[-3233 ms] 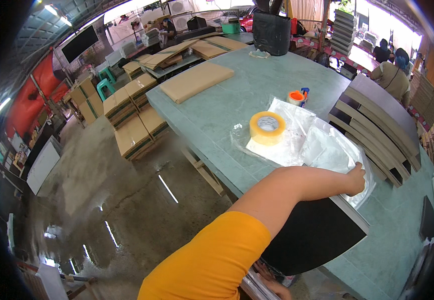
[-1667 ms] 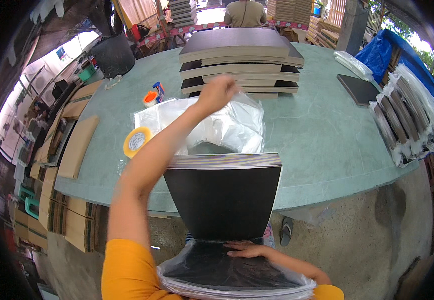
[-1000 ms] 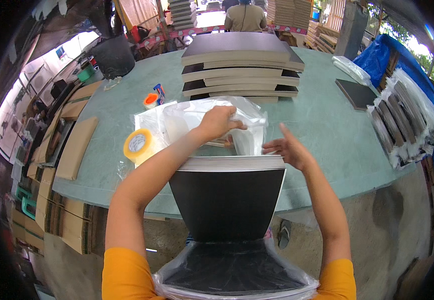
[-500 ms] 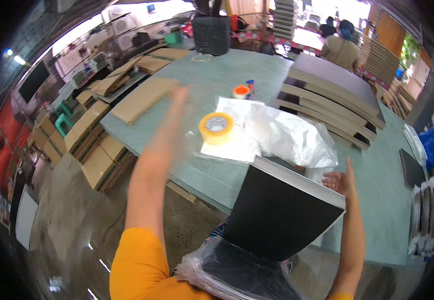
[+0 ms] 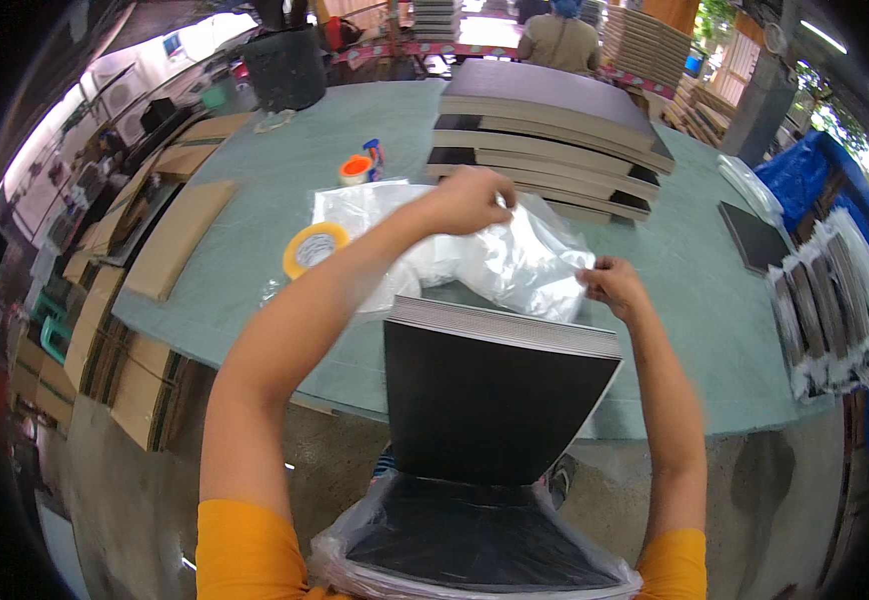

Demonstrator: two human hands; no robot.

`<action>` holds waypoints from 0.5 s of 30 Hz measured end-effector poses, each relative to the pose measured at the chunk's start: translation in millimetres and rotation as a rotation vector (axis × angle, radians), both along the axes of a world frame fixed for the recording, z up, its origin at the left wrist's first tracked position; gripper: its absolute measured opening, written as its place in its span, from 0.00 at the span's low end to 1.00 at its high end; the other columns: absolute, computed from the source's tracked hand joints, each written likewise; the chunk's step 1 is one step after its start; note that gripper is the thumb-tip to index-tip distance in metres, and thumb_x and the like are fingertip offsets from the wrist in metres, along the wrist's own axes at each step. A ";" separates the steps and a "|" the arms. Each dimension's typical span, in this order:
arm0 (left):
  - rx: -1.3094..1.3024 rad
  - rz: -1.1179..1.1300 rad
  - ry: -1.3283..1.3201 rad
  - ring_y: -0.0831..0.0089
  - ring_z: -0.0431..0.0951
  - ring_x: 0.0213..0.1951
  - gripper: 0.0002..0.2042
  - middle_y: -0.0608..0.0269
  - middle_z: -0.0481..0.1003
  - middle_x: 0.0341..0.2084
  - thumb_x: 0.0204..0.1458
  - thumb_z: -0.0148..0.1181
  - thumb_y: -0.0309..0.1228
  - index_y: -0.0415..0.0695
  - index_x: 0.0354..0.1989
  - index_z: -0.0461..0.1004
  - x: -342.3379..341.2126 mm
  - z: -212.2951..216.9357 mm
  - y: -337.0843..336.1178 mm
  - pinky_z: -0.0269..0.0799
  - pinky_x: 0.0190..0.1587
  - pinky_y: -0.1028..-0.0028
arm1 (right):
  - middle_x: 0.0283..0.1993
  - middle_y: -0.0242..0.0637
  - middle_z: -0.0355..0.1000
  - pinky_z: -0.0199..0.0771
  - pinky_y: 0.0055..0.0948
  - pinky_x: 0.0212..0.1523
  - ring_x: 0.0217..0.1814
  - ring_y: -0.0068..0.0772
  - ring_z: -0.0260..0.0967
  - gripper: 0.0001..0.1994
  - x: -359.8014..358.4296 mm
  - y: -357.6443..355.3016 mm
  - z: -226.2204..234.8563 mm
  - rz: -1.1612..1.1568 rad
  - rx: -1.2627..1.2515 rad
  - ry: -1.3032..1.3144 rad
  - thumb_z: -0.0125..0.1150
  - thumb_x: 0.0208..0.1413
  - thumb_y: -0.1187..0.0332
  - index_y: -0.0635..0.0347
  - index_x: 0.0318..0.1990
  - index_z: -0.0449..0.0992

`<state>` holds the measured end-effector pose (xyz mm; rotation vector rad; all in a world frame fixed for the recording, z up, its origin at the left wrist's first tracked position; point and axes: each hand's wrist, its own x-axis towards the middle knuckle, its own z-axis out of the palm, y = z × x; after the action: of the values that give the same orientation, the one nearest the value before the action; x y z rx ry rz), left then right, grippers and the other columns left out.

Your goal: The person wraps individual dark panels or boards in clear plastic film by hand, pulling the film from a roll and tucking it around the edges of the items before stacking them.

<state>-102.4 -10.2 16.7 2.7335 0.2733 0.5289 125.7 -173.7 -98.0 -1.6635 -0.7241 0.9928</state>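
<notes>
Bench (image 5: 275,215): one, grey-green top, filling the middle of the frame from upper left to right edge.

Stacks of dark flat boards (image 5: 545,135): one large pile at upper centre, about four layers seen edge-on, brown sides and dark tops.

Stack of black sheets (image 5: 490,400): one, at lower centre, leaning from the bench edge toward the person; many thin sheets, top edges showing as pale lines.

Bagged stack (image 5: 475,545): one, at the bottom edge, black sheets wrapped in clear plastic.

Wrapped bundles (image 5: 835,310): one row at the right edge, count unclear.

Cardboard sheets (image 5: 175,235): one flat on the bench at left; more piled below the bench edge at far left.

Clear plastic bag (image 5: 515,265): one loose bag, centre frame, lifted just above the black sheets' top edge, with further clear plastic lying flat behind it.

Left hand (image 5: 470,200): one, fingers pinched shut on the bag's upper edge.

Right hand (image 5: 610,283): one, closed on the bag's right edge.

Yellow tape roll (image 5: 315,248): one, left of the bag.

Small orange roll (image 5: 355,168): one, upper centre-left.
</notes>
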 end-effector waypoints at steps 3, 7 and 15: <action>0.020 -0.033 0.182 0.59 0.73 0.31 0.09 0.52 0.73 0.25 0.38 0.55 0.31 0.41 0.29 0.73 52.5 -10.5 -44.3 0.68 0.36 0.66 | 0.32 0.39 0.67 0.70 0.30 0.33 0.31 0.32 0.66 0.11 4.8 2.3 -5.1 -0.033 0.226 0.350 0.54 0.45 0.72 0.68 0.35 0.66; 0.094 0.025 0.260 0.56 0.72 0.35 0.10 0.51 0.73 0.29 0.39 0.53 0.29 0.40 0.31 0.72 72.8 -48.4 -44.8 0.67 0.38 0.64 | 0.34 0.42 0.67 0.71 0.32 0.35 0.33 0.35 0.68 0.15 -20.6 -0.5 15.2 0.021 0.128 0.506 0.53 0.45 0.69 0.70 0.38 0.65; -0.142 0.125 0.140 0.54 0.73 0.28 0.13 0.50 0.73 0.23 0.40 0.56 0.37 0.38 0.26 0.73 69.3 -49.0 -56.0 0.68 0.32 0.66 | 0.29 0.37 0.68 0.69 0.24 0.25 0.26 0.28 0.67 0.13 -12.1 1.3 -4.7 0.042 0.139 0.275 0.58 0.46 0.68 0.68 0.35 0.68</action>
<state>-33.1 -66.1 -32.3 2.6306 0.5005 0.3362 113.6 -172.4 -102.7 -1.3642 -0.6300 1.1472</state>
